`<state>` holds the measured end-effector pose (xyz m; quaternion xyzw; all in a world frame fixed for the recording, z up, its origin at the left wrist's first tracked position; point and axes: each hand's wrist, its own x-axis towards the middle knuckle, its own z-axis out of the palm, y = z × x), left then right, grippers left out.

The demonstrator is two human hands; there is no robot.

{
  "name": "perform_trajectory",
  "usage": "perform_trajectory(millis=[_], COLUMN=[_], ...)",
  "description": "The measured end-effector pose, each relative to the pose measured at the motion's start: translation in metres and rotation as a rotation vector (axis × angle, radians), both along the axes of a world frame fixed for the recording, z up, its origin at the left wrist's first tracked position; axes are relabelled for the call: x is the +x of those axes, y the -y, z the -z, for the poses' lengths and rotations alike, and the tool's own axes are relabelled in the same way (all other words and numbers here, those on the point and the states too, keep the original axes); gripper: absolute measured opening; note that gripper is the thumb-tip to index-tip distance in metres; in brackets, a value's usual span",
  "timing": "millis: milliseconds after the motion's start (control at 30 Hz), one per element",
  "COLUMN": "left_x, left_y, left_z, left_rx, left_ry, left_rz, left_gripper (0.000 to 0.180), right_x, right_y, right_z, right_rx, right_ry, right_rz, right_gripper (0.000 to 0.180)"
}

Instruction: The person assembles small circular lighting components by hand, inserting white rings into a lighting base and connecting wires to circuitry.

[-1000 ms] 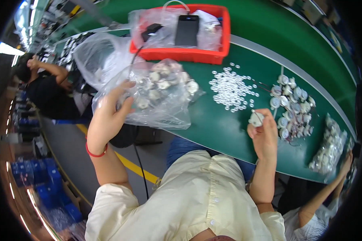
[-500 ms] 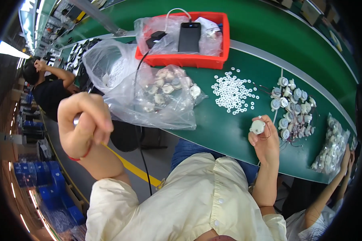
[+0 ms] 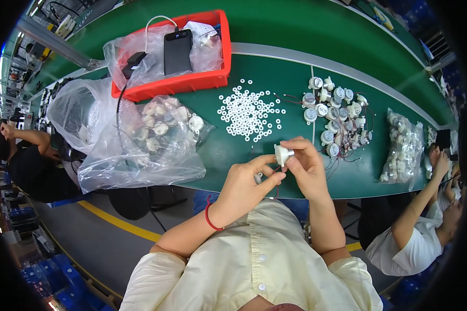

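In front of me my right hand (image 3: pixel 310 171) pinches a small white plastic motor (image 3: pixel 283 154) between thumb and fingers. Thin dark-red wires trail from it toward my left hand (image 3: pixel 246 184). The left fingers are curled close to the motor's underside, around a small grey, metallic-looking piece (image 3: pixel 258 178); most of it is hidden by the fingers. Beyond my hands lies a loose pile of small white washers (image 3: pixel 248 115). To their right, several similar motors (image 3: pixel 337 114) with grey round faces and red and black wires lie grouped on the green table (image 3: pixel 296 83).
At left, a clear plastic bag (image 3: pixel 155 150) holds more motors, beside another open clear bag (image 3: pixel 75 111). A red bin (image 3: pixel 192 85) holds a black power bank (image 3: pixel 178 54) with a white cable. A filled bag (image 3: pixel 402 147) lies at right, near a co-worker's arm (image 3: pixel 417 199). Another person (image 3: pixel 33 166) sits at left.
My left hand has come down from the raised position at left to meet the right hand at the motor. The right hand still holds the motor, now turned sideways. The view has shifted right.
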<state>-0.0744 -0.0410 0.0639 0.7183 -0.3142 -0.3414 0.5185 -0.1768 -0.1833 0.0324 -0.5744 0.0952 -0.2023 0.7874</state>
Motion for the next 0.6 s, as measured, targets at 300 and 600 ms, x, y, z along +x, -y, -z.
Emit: perform_trajectory(millis=[300,600], left_x=[-0.005,-0.002], left_y=[0.007,0.012], left_z=[0.026,0.053], left_rx=[-0.072,-0.153], left_ry=[-0.027,0.563], left_rz=[0.012,0.024], left_gripper=[0.020,0.009], right_x=[0.010,0.040], right_y=[-0.003,0.038], right_z=[0.015,0.009], right_rx=[-0.127,-0.340], right_ry=[-0.295,-0.419], right_rz=[0.119,0.231], right_gripper=[0.020,0.013])
